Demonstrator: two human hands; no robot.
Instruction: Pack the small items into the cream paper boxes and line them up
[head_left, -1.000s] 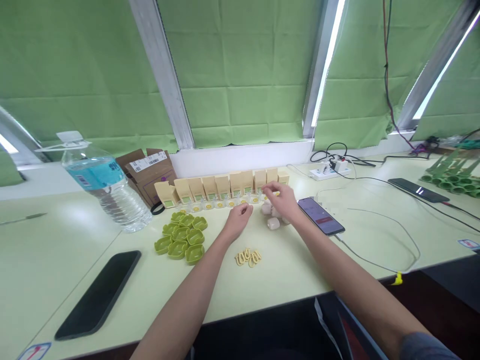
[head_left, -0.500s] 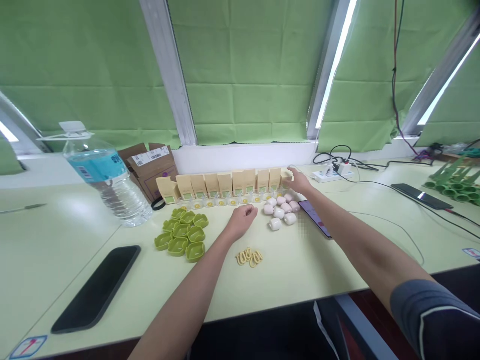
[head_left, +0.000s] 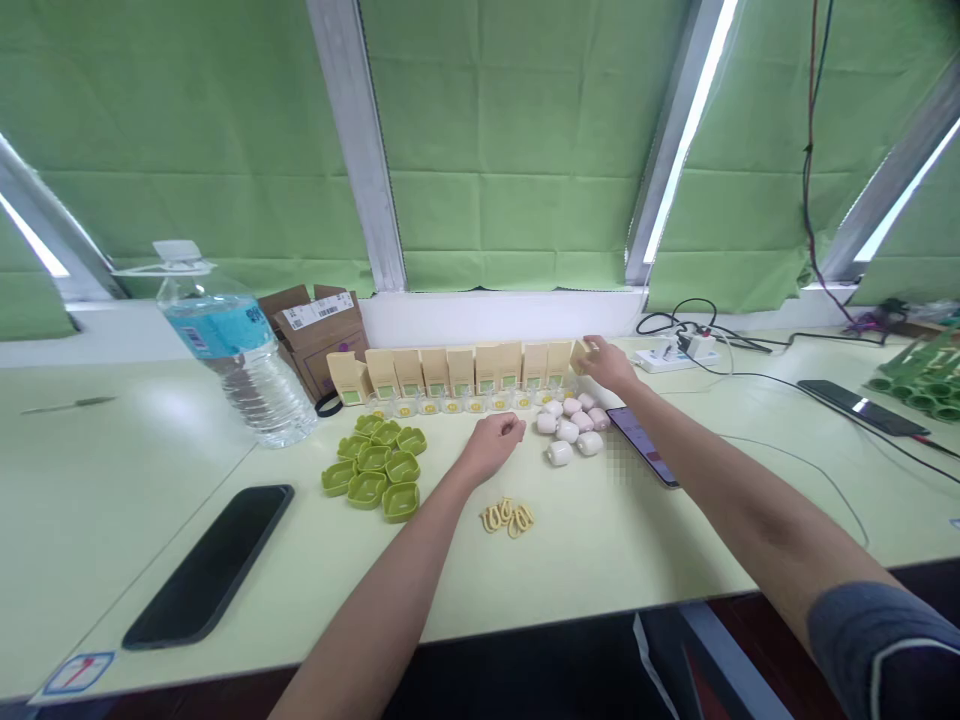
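Observation:
A row of tan cardboard boxes [head_left: 457, 369] stands along the back of the pale table [head_left: 600, 530], with small yellow discs [head_left: 450, 406] lined up in front. My right hand [head_left: 609, 365] reaches to the rightmost tan box [head_left: 579, 355] and grips it. My left hand [head_left: 495, 442] rests curled on the table, left of several pink-white caps [head_left: 574, 428]; what it holds, if anything, is hidden. A pile of yellow rings [head_left: 508, 517] lies near the left wrist. Green trays [head_left: 377, 468] sit to the left.
A water bottle [head_left: 232, 350] and brown cartons [head_left: 315, 330] stand at the back left. A black phone [head_left: 210, 562] lies front left, another phone [head_left: 646, 445] under my right forearm. Power strip [head_left: 679, 353], cables and a third phone [head_left: 859, 407] lie at the right, near green parts [head_left: 919, 385].
My right hand moved from above the pink-white caps to the rightmost tan box and took hold of it. The left hand stayed put. The camera tilted slightly.

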